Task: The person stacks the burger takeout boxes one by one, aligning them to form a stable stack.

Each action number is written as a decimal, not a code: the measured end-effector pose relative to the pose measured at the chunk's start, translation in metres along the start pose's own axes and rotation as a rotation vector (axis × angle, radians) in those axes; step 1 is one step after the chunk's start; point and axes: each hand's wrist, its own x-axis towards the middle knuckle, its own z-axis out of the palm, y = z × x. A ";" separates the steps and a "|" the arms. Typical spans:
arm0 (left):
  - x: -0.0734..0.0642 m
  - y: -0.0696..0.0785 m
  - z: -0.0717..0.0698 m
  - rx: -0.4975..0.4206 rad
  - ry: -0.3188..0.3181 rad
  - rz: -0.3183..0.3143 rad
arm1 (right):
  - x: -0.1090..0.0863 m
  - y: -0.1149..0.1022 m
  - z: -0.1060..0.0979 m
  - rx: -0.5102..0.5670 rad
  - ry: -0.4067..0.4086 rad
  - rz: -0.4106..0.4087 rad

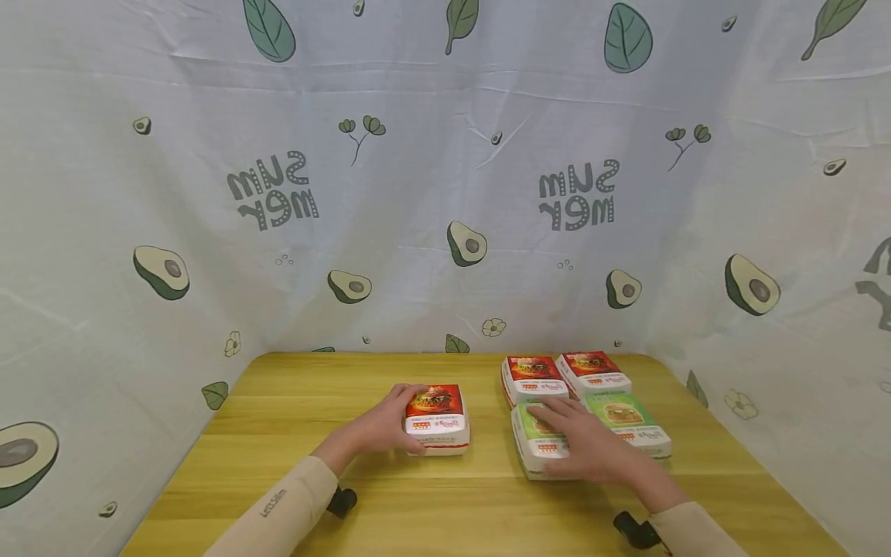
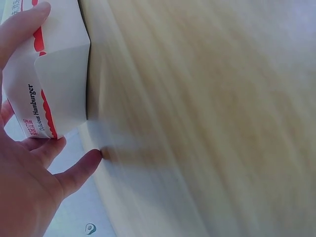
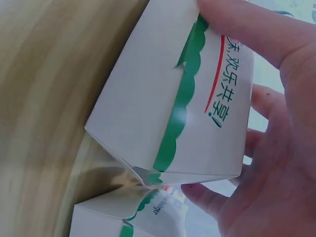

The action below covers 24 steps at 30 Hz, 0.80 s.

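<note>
On the left, my left hand [image 1: 379, 422] grips a red-topped hamburger box [image 1: 438, 418] from its left side. In the left wrist view, the thumb lies along the white wall of this hamburger box [image 2: 64, 74], while the little finger is apart from it. To the right, my right hand [image 1: 595, 445] holds a green-topped hamburger box [image 1: 536, 456], partly covering its lid. The right wrist view shows the thumb on one side of that box [image 3: 197, 113] and the fingers at its other sides. Both boxes appear to rest on the table.
A second green-topped box [image 1: 623, 418] stands just right of the right hand's box. Behind them are two red-topped boxes, one on the left [image 1: 534, 377] and one on the right [image 1: 594, 371]. A wooden table [image 1: 320, 387] meets a patterned cloth [image 1: 418, 193] behind.
</note>
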 end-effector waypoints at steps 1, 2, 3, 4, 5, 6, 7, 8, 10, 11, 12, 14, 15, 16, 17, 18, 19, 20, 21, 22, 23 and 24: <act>0.000 0.000 0.000 0.000 -0.001 0.000 | 0.000 0.000 -0.001 -0.002 -0.008 -0.005; 0.000 -0.001 0.000 -0.002 -0.002 0.003 | 0.000 -0.001 -0.002 -0.002 -0.016 -0.007; 0.000 -0.001 0.000 -0.001 -0.003 0.004 | 0.000 -0.002 -0.003 -0.002 -0.023 -0.010; 0.000 -0.001 0.000 -0.001 -0.005 0.004 | 0.000 -0.002 -0.004 -0.006 -0.026 -0.017; 0.000 -0.001 0.001 -0.001 -0.005 0.005 | 0.000 -0.003 -0.004 -0.011 -0.029 -0.021; 0.000 -0.001 0.001 -0.003 -0.005 0.008 | 0.000 -0.004 -0.005 -0.018 -0.031 -0.023; 0.000 -0.002 0.001 -0.003 -0.006 0.008 | 0.000 -0.005 -0.005 -0.024 -0.033 -0.025; 0.000 -0.002 0.001 -0.001 -0.007 0.007 | 0.000 -0.005 -0.006 -0.030 -0.034 -0.027; 0.000 -0.002 0.001 0.003 -0.005 0.005 | 0.000 -0.006 -0.006 -0.045 -0.034 -0.032; 0.000 -0.002 0.001 0.003 -0.004 0.005 | 0.001 -0.007 -0.007 -0.051 -0.034 -0.034; 0.000 -0.002 0.002 0.004 -0.004 0.004 | 0.001 -0.007 -0.007 -0.056 -0.034 -0.037; 0.000 -0.002 0.002 0.007 -0.003 0.002 | 0.001 -0.007 -0.007 -0.061 -0.033 -0.042; 0.000 -0.001 0.002 0.006 -0.002 0.002 | 0.001 -0.007 -0.007 -0.061 -0.032 -0.045; 0.000 -0.001 0.001 0.004 0.000 0.003 | 0.001 -0.007 -0.007 -0.061 -0.032 -0.048; -0.001 -0.001 0.002 0.005 0.000 0.000 | 0.001 -0.007 -0.007 -0.060 -0.031 -0.052; -0.001 0.000 0.001 0.008 0.001 0.000 | 0.001 -0.007 -0.007 -0.059 -0.029 -0.056; -0.001 0.000 0.001 0.012 0.002 0.001 | 0.001 -0.007 -0.007 -0.057 -0.028 -0.060; -0.001 0.000 0.001 0.016 0.003 0.001 | 0.001 -0.007 -0.007 -0.055 -0.027 -0.064; -0.001 0.001 0.001 0.018 0.004 0.004 | 0.001 -0.007 -0.007 -0.055 -0.026 -0.067; -0.002 0.001 0.001 0.019 0.004 0.007 | 0.002 -0.008 -0.007 -0.052 -0.026 -0.072; -0.002 0.001 0.001 0.022 0.004 0.010 | 0.002 -0.008 -0.007 -0.050 -0.027 -0.078; -0.002 0.000 0.000 0.024 0.003 0.015 | 0.002 -0.009 -0.007 -0.045 -0.029 -0.080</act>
